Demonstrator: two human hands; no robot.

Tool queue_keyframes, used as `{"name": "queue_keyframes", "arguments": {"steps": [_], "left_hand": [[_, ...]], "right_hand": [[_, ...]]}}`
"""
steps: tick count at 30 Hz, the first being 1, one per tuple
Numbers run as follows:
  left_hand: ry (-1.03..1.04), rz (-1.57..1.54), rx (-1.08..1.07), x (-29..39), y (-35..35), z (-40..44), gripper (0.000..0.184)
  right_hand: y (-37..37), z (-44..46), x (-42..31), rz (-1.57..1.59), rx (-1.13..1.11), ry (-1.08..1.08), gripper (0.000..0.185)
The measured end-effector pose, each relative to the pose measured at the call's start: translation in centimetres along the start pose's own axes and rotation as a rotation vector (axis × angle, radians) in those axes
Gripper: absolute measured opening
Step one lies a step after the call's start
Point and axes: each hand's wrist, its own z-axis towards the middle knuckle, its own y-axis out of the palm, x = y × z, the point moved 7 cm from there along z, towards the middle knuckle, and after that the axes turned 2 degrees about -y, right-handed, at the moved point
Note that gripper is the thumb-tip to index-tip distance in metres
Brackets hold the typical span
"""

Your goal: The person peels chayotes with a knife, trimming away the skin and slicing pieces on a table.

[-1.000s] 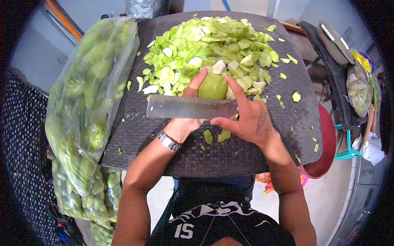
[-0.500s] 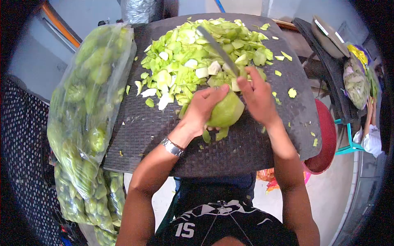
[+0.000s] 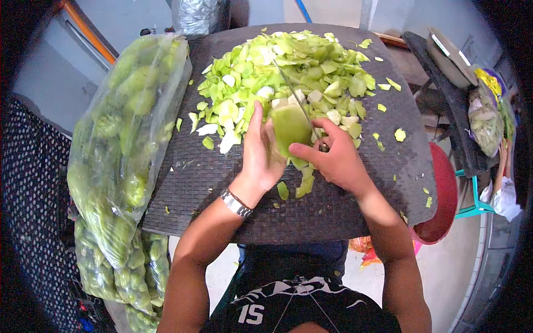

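Observation:
In the head view, my left hand (image 3: pixel 261 152) supports a pale green vegetable that looks like a chayote (image 3: pixel 291 132), thumb pointing up beside it and fingers partly hidden behind. A long, thin-bladed knife (image 3: pixel 294 94) is in my right hand (image 3: pixel 340 158), its fingers wrapped round the handle. The blade slants up and left along the vegetable's right side. Just beyond my hands lies a broad heap of green slices and peelings (image 3: pixel 288 55), with several paler chunks at its near side. A few loose strips (image 3: pixel 305 182) lie below the held piece.
A dark woven-pattern table (image 3: pixel 222 172) carries the heap. Clear plastic bags of whole green vegetables (image 3: pixel 130 133) lie at the left, more below. On the right stand a red tub (image 3: pixel 438 205), a teal stool (image 3: pixel 472 208) and a dark surface with bags, where another person's arm (image 3: pixel 502 164) shows.
The vegetable has moved up and turned so a flatter face shows. My left thumb has lifted off it. My right hand and the knife have come lower, the blade now against the vegetable.

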Motion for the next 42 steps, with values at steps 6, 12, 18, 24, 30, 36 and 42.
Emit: {"name": "queue_keyframes", "arguments": {"steps": [6,12,18,24,30,36,42], "left_hand": [[-0.157,0.089,-0.139,-1.2,0.9,0.2,0.081],[-0.240,0.061,-0.170,0.2,0.8,-0.9,0.060],[-0.097,0.003,-0.075,1.6,0.4,-0.7,0.052],[-0.026,-0.094,0.043,1.8,-0.1,-0.6,0.048],[-0.128,-0.154,-0.019,0.7,-1.4,-0.2,0.058],[-0.151,-0.127,0.084,-0.1,-1.3,-0.5,0.055],[-0.087,-0.069,0.058,0.2,-1.1,-0.9,0.047]], "right_hand": [[-2.5,0.0,-1.9,-0.118,0.032,-0.243,0.065],[-3.3,-0.3,-3.6,-0.320,0.037,-0.587,0.073],[-3.7,-0.1,-3.6,-0.335,0.074,-0.397,0.082],[-2.2,-0.7,-3.3,-0.309,0.005,-0.317,0.099],[1.1,-2.0,-4.1,-0.602,0.048,-0.678,0.105],[1.9,-2.0,-3.3,-0.653,0.023,-0.622,0.100],[2.3,-2.1,-3.3,-0.643,0.008,-0.640,0.097]]}}
